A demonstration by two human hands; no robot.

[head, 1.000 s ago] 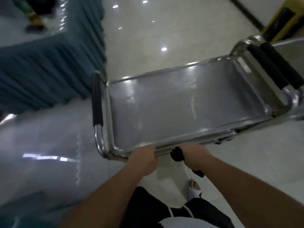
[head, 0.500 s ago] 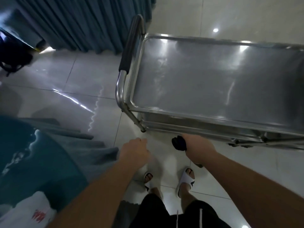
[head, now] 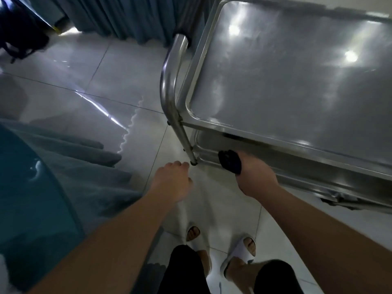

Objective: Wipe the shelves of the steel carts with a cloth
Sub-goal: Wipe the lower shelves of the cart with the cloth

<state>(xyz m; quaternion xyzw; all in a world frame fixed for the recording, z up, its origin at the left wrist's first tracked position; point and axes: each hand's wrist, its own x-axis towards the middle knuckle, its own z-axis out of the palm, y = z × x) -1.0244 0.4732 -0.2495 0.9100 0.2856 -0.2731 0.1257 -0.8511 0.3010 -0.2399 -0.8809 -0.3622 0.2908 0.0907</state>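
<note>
The cloth [head: 230,164], a dark wad, sits in the right hand [head: 255,180], whose fingers are curled round it, just in front of the cart's [head: 297,81] lower shelf [head: 244,154] near its left corner post. Whether the cloth touches the shelf edge I cannot tell. The top shelf [head: 297,77] lies bare above, shiny with lamp glare. The left hand [head: 172,183] hangs free near the foot of the post, fingers loosely curled, holding nothing. Sandalled feet [head: 241,253] stand on glossy floor tiles [head: 106,81]; a draped blue tabletop [head: 31,198] is to the left.

Risk, as I judge it: the cart may roll under the wiping push, since no hand steadies it. Knuckles could also knock the top shelf's underside.
</note>
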